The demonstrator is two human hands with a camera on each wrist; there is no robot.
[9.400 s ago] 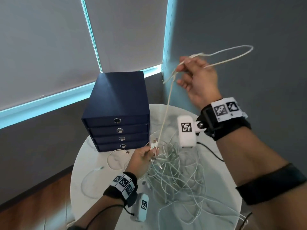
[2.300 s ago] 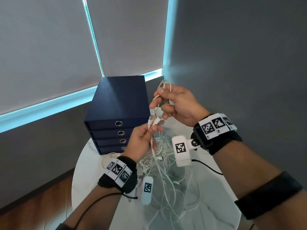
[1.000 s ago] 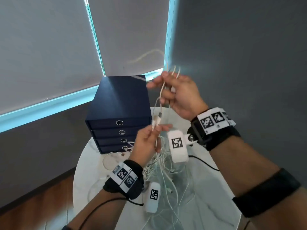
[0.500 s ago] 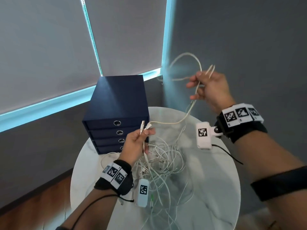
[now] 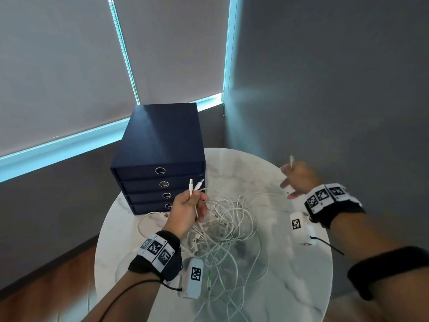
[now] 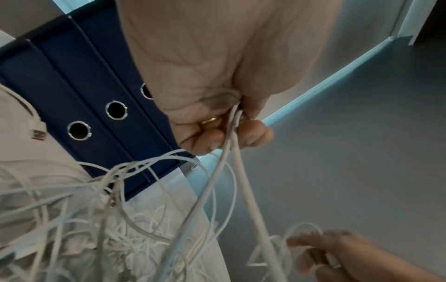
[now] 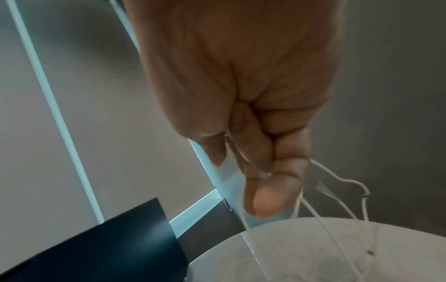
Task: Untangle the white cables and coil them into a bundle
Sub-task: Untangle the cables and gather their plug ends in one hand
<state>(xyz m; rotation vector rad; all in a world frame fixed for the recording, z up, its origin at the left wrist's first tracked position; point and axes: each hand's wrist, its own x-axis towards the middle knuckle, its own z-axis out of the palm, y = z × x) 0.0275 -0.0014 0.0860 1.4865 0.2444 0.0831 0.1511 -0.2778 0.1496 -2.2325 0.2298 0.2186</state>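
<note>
— Where are the white cables (image 5: 222, 219)?
— Heaped in a loose tangle on the middle of the round marble desk (image 5: 278, 298), just in front of the navy drawer box (image 5: 160, 145). One more loop of cable (image 5: 148, 219) lying apart at the left, beside the box's bottom drawer.

— Left hand (image 5: 188, 211)?
— Raised over the tangle's left edge, fingers curled round two cable ends, the two connectors (image 5: 195, 185) poking up above the fist. In the left wrist view, both strands running down from the grip into the heap.

— Right hand (image 5: 299, 178)?
— Blurred, out over the right side of the desk, well apart from the left. Pinching thin cable strands (image 7: 337, 179) between thumb and fingers, seen in the right wrist view; a white tip (image 5: 291, 160) sticking up above the knuckles. From there a strand stretching back toward the heap.

— Anything else?
— Marker bands and small white cameras on both wrists; grey blinds behind the drawer box.
</note>
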